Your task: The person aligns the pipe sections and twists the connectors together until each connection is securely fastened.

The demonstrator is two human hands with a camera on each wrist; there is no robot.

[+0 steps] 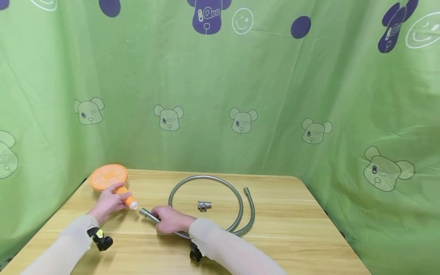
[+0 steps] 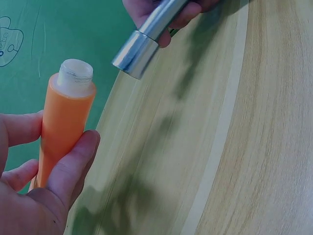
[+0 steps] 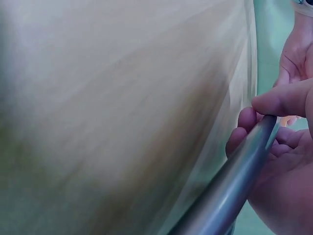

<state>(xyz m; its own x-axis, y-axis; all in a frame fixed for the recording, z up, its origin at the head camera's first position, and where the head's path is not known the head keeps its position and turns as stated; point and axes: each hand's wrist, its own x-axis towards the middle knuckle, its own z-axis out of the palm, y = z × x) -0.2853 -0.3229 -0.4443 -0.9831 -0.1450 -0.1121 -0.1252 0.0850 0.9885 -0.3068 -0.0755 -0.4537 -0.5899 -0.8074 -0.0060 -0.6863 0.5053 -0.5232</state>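
I see left hand [image 1: 108,202] fingers wrapped round the orange shower head [image 1: 109,179] handle, right hand [image 1: 170,219] pinching the hose nut [image 2: 137,51], threaded ends facing, nearly aligned

A light wooden counter [image 1: 292,229] with rounded corners stands before green curtains [image 1: 275,95] printed with bears, smileys and purple dots, evenly lit.

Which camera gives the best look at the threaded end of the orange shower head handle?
The left wrist view: the shower head handle and its white threaded end fill the frame, held by the left hand. The head view shows it small; the right wrist view doesn't show it.
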